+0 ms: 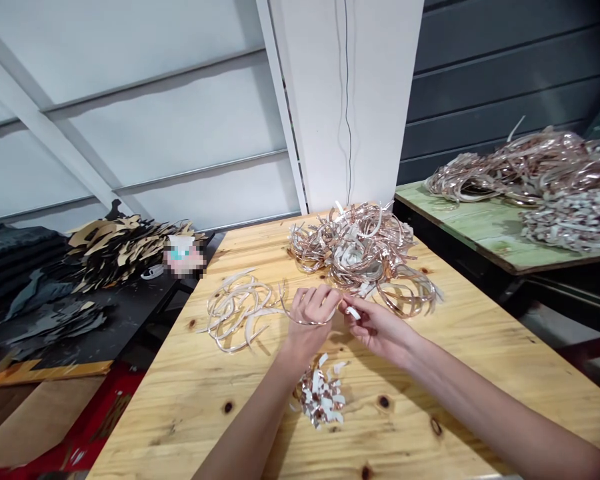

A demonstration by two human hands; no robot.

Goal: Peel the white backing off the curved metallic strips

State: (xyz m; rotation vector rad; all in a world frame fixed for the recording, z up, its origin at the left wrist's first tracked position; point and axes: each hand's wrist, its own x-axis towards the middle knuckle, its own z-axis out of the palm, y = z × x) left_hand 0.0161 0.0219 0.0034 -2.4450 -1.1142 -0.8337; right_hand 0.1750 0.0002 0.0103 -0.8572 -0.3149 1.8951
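Observation:
My left hand (311, 317) is closed on a thin shiny rose-gold strip (307, 323), which curves across its back and out to the left. Close beside it, my right hand (377, 327) pinches near the strip's end, with a small white piece (353, 312) at its fingertips. Whether that piece is joined to the strip cannot be made out. Below the hands lies a small heap of short white and rose-gold scraps (323, 393). Left of them is a loose pile of curled pale strips (243, 310). Beyond the hands sits a larger tangle of rose-gold and white strips (355, 247).
The wooden table (180, 407) stands against a white wall. To the right, a green-topped table (505, 233) carries more bundled strips (520, 167). At the left, a dark table (130, 313) holds stacked tan and black cut pieces (125, 247).

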